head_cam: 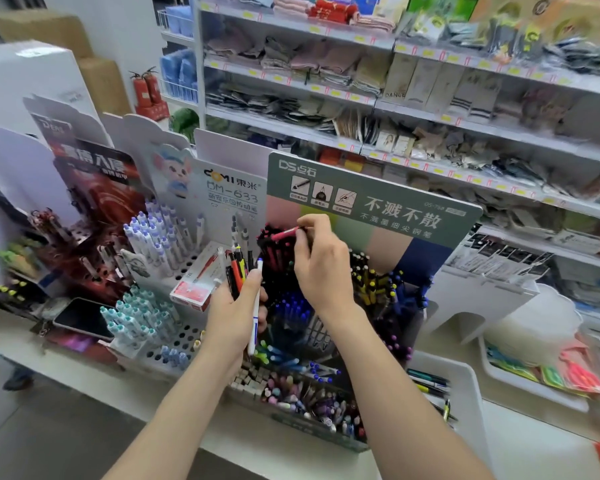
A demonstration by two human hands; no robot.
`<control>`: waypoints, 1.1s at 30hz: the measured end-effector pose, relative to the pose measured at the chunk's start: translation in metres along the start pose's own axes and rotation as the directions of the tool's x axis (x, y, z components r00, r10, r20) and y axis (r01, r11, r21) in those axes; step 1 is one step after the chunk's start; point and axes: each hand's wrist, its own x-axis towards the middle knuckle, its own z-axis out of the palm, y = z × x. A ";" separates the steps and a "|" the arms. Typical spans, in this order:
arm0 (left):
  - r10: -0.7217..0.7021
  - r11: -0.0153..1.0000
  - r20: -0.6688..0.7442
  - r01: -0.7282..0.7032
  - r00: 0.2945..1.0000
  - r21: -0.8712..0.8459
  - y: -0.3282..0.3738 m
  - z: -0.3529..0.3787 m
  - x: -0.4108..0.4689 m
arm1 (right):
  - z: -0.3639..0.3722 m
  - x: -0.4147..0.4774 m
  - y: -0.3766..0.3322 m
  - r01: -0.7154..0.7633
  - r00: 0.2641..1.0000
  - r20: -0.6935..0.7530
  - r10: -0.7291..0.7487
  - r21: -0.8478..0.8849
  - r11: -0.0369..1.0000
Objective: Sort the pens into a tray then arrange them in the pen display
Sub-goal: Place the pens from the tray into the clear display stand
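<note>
At the upper left rows of the green-backed pen display (371, 206), the right hand (321, 271) pinches a pink pen (286, 233) between thumb and fingertips. Just beside it, the left hand (232, 310) grips a bundle of pens (238, 270), one white with a blue cap.

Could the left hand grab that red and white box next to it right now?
Probably not cleanly. The red and white box lies right beside the left hand with nothing between, but that hand grips a bundle of pens, so its fingers are taken.
</note>
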 end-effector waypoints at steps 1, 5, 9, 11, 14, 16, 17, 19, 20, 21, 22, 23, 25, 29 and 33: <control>-0.006 1.000 0.001 0.006 1.000 -0.003 0.000 0.000 0.001 | -0.003 0.002 -0.001 -0.012 0.999 -0.043 0.013 0.023 1.000; -0.021 1.000 0.011 0.021 1.000 0.010 0.001 0.002 0.006 | -0.011 0.003 -0.001 0.050 0.989 -0.134 -0.060 -0.074 0.996; -0.018 0.999 0.018 0.018 1.000 0.032 0.003 0.005 0.010 | -0.016 0.001 -0.004 0.148 0.965 -0.203 -0.165 -0.099 0.984; -0.013 0.999 0.011 0.012 1.000 0.035 0.005 0.006 0.013 | -0.016 0.001 -0.003 0.183 0.954 -0.224 -0.201 -0.099 0.978; 0.002 1.000 0.011 -0.003 1.000 0.019 0.009 0.008 0.019 | -0.008 0.001 0.002 0.270 0.960 -0.026 -0.280 -0.191 0.944; 0.010 1.000 0.006 -0.010 1.000 -0.001 0.012 0.010 0.021 | 0.003 -0.001 0.005 0.308 0.950 0.141 -0.279 -0.271 0.912; 0.010 1.000 0.001 -0.010 1.000 -0.005 0.013 0.011 0.021 | 0.007 -0.002 0.006 0.310 0.946 0.190 -0.264 -0.290 0.905; 0.004 1.000 -0.006 -0.004 1.000 -0.003 0.014 0.012 0.021 | 0.010 -0.001 0.008 0.272 0.957 0.192 -0.218 -0.330 0.904; 0.001 1.000 -0.005 -0.001 1.000 -0.008 0.014 0.013 0.020 | 0.008 0.000 0.009 0.222 0.972 0.152 -0.178 -0.357 0.907; -0.002 1.000 -0.004 0.002 1.000 -0.015 0.014 0.012 0.020 | 0.006 0.002 0.009 0.163 0.986 0.104 -0.133 -0.381 0.910; -0.004 1.000 -0.004 0.004 1.000 -0.018 0.013 0.012 0.019 | 0.004 0.002 0.009 0.119 0.992 0.082 -0.094 -0.392 0.912; -0.004 1.000 -0.006 0.004 1.000 -0.017 0.012 0.013 0.017 | 0.003 0.002 0.009 0.111 0.992 0.102 -0.078 -0.366 0.924; 0.005 1.000 -0.017 -0.005 1.000 -0.011 0.011 0.015 0.013 | 0.000 -0.002 0.010 0.149 0.972 0.216 -0.095 -0.253 0.956; -0.011 0.999 -0.072 0.008 0.997 -0.046 0.007 0.023 0.003 | -0.007 -0.010 0.017 0.088 0.988 0.149 -0.033 -0.380 0.921; -0.023 0.998 -0.058 0.020 0.998 -0.059 0.005 0.028 -0.005 | -0.014 -0.020 0.016 0.156 0.961 0.272 -0.055 -0.367 0.917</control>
